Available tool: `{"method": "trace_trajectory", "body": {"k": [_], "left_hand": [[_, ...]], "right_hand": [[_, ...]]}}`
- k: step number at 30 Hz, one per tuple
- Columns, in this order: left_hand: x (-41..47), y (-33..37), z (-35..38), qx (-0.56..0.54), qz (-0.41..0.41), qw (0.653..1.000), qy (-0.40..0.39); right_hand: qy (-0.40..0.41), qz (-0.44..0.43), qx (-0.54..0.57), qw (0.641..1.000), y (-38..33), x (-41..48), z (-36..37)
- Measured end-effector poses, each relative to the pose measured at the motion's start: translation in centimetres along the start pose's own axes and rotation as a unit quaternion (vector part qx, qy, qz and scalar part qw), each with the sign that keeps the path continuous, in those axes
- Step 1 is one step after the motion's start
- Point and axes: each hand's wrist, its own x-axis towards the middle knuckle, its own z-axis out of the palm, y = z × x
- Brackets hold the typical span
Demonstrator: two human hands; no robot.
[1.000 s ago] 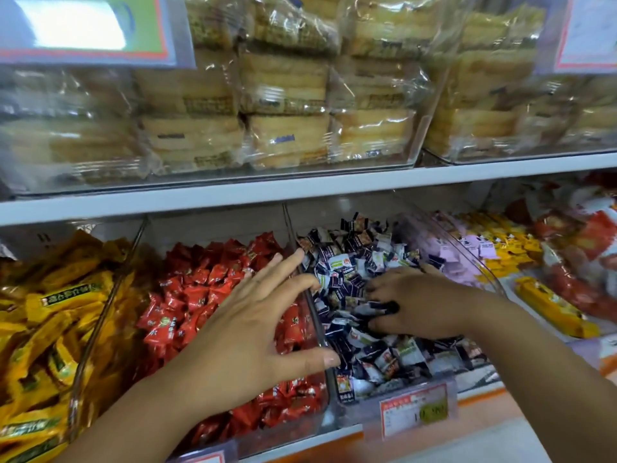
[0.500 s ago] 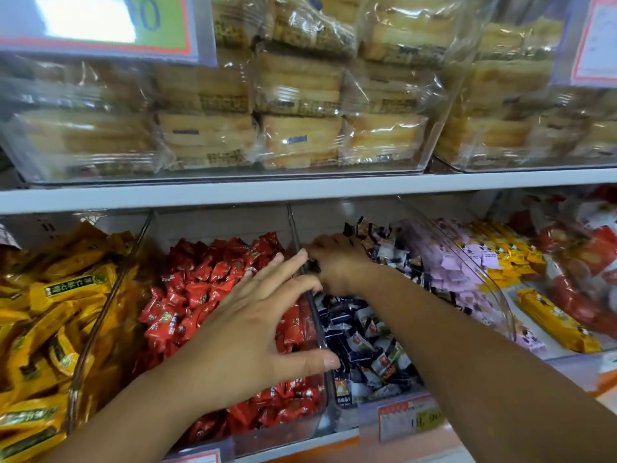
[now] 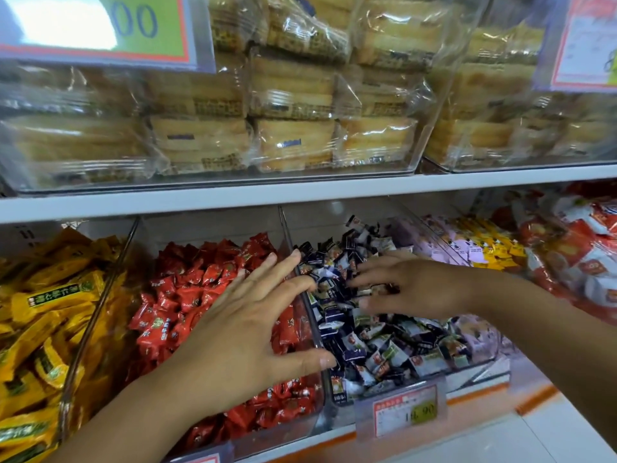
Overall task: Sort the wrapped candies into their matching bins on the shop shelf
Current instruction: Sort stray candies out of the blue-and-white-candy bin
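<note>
Clear bins line the lower shelf. One holds red wrapped candies (image 3: 187,289), the one to its right holds dark blue and white wrapped candies (image 3: 377,342). My left hand (image 3: 247,332) rests spread over the red candies, thumb and fingertips reaching across the clear divider (image 3: 312,322) between the two bins. My right hand (image 3: 414,287) lies flat on the blue and white candies, fingers apart and pointing left. Neither hand visibly holds a candy.
A bin of yellow wrapped bars (image 3: 43,315) stands at the left. Pink, yellow and red packets (image 3: 494,252) fill bins at the right. Bagged cakes (image 3: 290,105) fill the upper shelf (image 3: 300,192). A price tag (image 3: 405,409) hangs on the bin's front.
My right hand drew back from the far part of the blue and white bin toward its middle and spread flat. My left hand stayed on the red candies.
</note>
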Motion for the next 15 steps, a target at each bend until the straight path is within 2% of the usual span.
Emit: {"method": "trace_trajectory", "body": {"k": [2,6,12,14,15], "left_hand": [[0.1,0.0,0.0,-0.002,0.002,1.000,0.002],[0.1,0.1,0.1,-0.008,0.003,1.000,0.000],[0.0,0.2,0.1,-0.021,-0.004,1.000,-0.002],[0.0,0.2,0.1,-0.010,-0.003,1.000,-0.004],[-0.1,0.0,0.2,-0.005,-0.003,1.000,-0.004]], "right_hand": [[-0.005,-0.017,0.008,1.000,-0.6,-0.9,0.7],[-0.032,-0.044,-0.082,0.995,-2.3,1.3,4.0],[0.059,0.009,-0.169,0.984,-2.0,6.7,2.8],[0.083,0.024,-0.144,0.986,-1.0,6.7,1.6],[0.101,0.017,-0.090,0.991,-0.7,5.9,0.9]]}}
